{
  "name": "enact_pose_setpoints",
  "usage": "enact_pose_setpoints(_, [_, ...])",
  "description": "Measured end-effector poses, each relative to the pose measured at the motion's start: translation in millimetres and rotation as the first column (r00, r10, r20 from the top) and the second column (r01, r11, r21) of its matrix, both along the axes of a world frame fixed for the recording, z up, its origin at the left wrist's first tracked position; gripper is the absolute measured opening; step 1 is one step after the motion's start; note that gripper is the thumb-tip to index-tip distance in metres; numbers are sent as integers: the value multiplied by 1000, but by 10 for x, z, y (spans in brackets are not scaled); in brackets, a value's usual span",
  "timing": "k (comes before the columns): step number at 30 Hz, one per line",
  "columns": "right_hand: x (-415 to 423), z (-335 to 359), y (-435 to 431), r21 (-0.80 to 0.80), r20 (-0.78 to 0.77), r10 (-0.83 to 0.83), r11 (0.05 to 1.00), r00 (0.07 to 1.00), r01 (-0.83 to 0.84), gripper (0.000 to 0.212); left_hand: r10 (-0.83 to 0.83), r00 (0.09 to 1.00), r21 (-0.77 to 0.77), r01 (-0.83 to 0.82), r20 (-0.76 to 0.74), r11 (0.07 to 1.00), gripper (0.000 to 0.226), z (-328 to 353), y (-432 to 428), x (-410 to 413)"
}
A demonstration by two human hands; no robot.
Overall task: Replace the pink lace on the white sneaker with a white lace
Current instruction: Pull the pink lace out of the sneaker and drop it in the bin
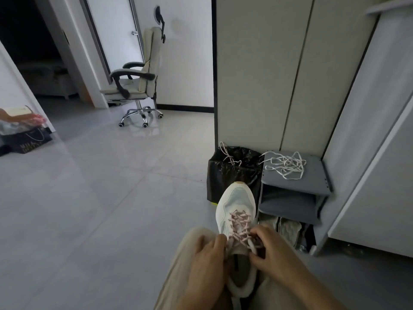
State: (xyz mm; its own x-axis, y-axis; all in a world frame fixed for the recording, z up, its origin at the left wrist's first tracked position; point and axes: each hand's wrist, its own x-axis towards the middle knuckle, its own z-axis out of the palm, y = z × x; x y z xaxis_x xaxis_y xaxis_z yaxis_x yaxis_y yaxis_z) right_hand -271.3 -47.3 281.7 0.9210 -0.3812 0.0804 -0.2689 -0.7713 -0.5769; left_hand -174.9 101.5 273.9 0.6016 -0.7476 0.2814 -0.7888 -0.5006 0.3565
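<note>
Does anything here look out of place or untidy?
Two small things. A thin lace hangs over the rim of the black bin, half in, half out. The white lace lies in a loose tangle on the grey shelf, one end trailing past its left edge. Nothing looks spilled or damaged.

The person wears loose trousers point(176, 280) of a pale beige, almost cream cloth. The fabric looks soft and matte. Long shallow folds run along the left trouser leg point(169, 294), and the cloth makes a smooth rounded bulge at the knee point(194, 233). The right trouser leg point(266, 296) is of the same cloth and looks greyer in the shade. No sleeve covers the left forearm point(192, 298) or the right forearm point(312, 285) up to the bottom edge of the view. The left hand point(207, 253) and the right hand point(271, 249) are uncovered as well, with knuckles and finger joints plainly showing.
</note>
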Motion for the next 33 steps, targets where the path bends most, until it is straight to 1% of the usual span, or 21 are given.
enact_pose_setpoints(2, [-24, 32, -11, 18, 2, 2, 1000, 1000, -2, 23, 5, 996, -15, -6, -94, 1000, 24, 35, 63, 48])
enact_pose_setpoints(3, [-35, 60, -9, 54, 0, -12, 998, 1000, 12, 19, -5, 984, -70, -8, -176, 997, 23, 66, 85, 76])
enact_pose_setpoints(5, [-46, 96, -26, 140, 18, -48, 989, 999, 45, 14, -35, 951, -186, -23, -307, 982, 12, 121, 110, 148])
enact_pose_setpoints(7, [-60, 139, -39, 191, 4, -48, 981, 999, 47, 16, -33, 922, -261, -75, -385, 962, 23, 181, 100, 205])
enact_pose_setpoints(9, [-71, 161, -29, 208, -31, -19, 978, 999, 25, 24, -50, 902, -291, -85, -428, 953, 26, 278, 113, 292])
enact_pose_setpoints(11, [-88, 168, -21, 178, -66, 0, 984, 998, 12, 29, -54, 918, -280, -63, -392, 958, 24, 383, 163, 428])
enact_pose_setpoints(12, [-101, 175, -24, 158, -76, 3, 987, 997, 9, 29, -38, 936, -218, -42, -350, 975, 21, 430, 201, 491])
enact_pose_setpoints(13, [-115, 180, -40, 161, -79, 5, 987, 997, 8, 28, -10, 963, -144, -30, -271, 989, 18, 431, 244, 557])
enact_pose_setpoints(14, [-131, 183, -68, 192, -78, 8, 981, 997, 7, 25, 18, 982, -120, -41, -186, 992, 14, 434, 280, 590])
enact_pose_setpoints(15, [-146, 189, -100, 246, -74, 13, 969, 997, 6, 21, 16, 991, -148, -36, -132, 988, 11, 434, 276, 582])
enact_pose_setpoints(17, [-157, 191, -160, 351, -52, 16, 936, 999, 3, 10, -85, 991, -232, 59, -104, 971, 13, 405, 162, 455])
enact_pose_setpoints(19, [-139, 172, -196, 394, -17, -11, 919, 1000, 17, 5, -231, 971, -225, 213, -59, 951, 18, 332, -1, 298])
enact_pose_setpoints(21, [-114, 130, -202, 411, 13, -61, 910, 998, 50, 5, -332, 943, -93, 334, 40, 938, 20, 244, -162, 197])
enact_pose_setpoints(22, [-100, 97, -195, 411, 25, -83, 909, 996, 65, 6, -330, 941, -17, 332, 72, 943, 24, 242, -211, 168])
enact_pose_setpoints(23, [-93, 62, -179, 393, 38, -107, 916, 994, 83, 7, -308, 947, 6, 308, 96, 951, 26, 230, -246, 162])
enact_pose_setpoints(24, [-92, 25, -156, 352, 68, -136, 930, 988, 103, 9, -317, 946, -25, 319, 67, 947, 23, 197, -260, 170])
enact_pose_setpoints(26, [-90, -19, -110, 248, 199, -162, 962, 966, 111, 5, -373, 927, -112, 368, -28, 923, 14, 127, -292, 245])
enact_pose_setpoints(27, [-85, -22, -88, 214, 256, -134, 974, 957, 79, 6, -375, 923, -142, 362, -80, 921, 13, 102, -309, 265])
enact_pose_setpoints(28, [-73, -26, -70, 155, 289, -85, 987, 954, 41, 14, -385, 917, -157, 367, -105, 917, 14, 69, -318, 283])
enact_pose_setpoints(31, [22, -44, -80, -84, 275, 43, 996, 961, -21, 27, -385, 906, -257, 336, -174, 906, 12, -27, -306, 307])
enact_pose_setpoints(33, [97, 11, -98, -145, 213, 59, 989, 975, -28, 36, -339, 930, -283, 290, -143, 914, 11, -121, -251, 339])
